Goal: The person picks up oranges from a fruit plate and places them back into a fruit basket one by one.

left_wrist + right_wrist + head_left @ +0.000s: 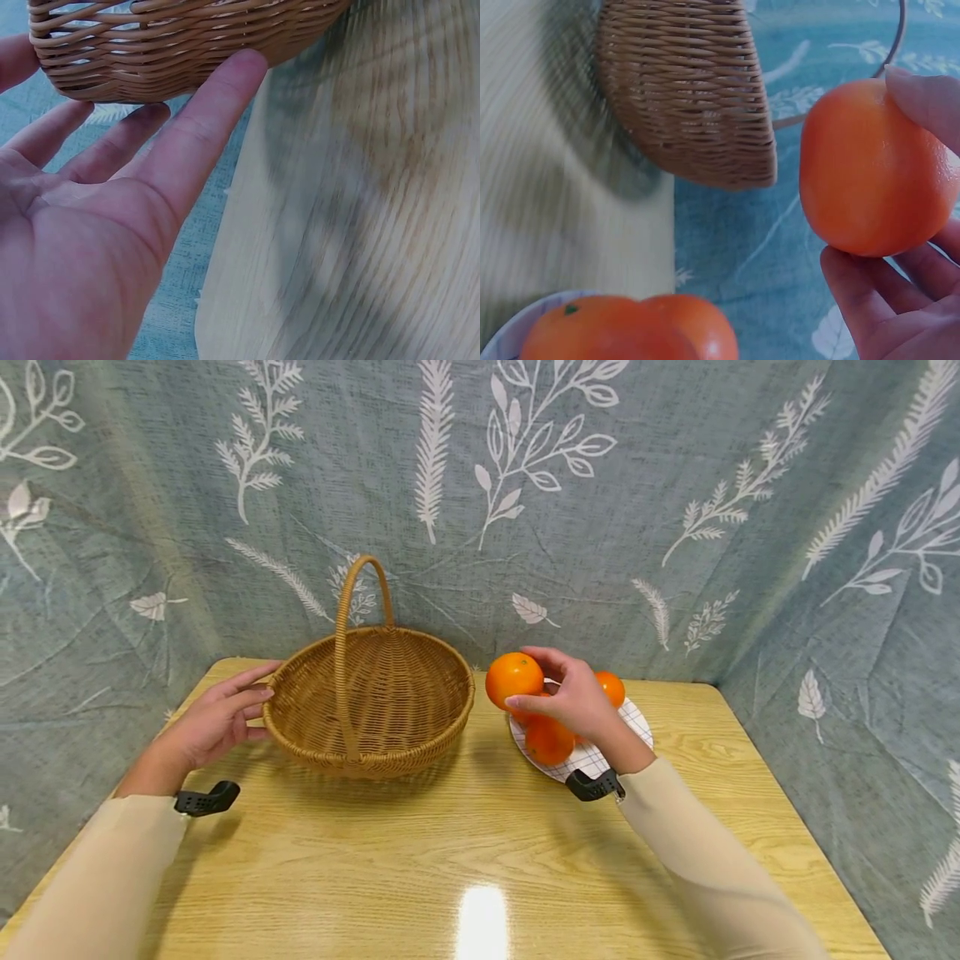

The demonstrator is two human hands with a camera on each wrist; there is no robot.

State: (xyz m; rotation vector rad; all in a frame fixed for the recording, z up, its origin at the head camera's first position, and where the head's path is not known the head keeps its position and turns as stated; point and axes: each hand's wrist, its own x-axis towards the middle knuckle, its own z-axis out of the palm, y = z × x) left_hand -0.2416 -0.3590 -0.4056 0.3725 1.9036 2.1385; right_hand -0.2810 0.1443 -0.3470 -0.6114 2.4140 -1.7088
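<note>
My right hand grips an orange between thumb and fingers, above the left side of a checked plate. Seen from the right wrist, the orange is raised beside the basket. Several more oranges lie on the plate, partly hidden by the right hand. On the left stands a brown wicker basket with a tall arched handle, no fruit showing inside. My left hand touches its left rim with fingers extended; in the left wrist view the thumb lies along the woven side.
Everything stands on a light wooden table. A grey-green curtain with white leaf prints closes off the back and both sides. The basket handle arches well above the rim. A gap of table separates basket and plate.
</note>
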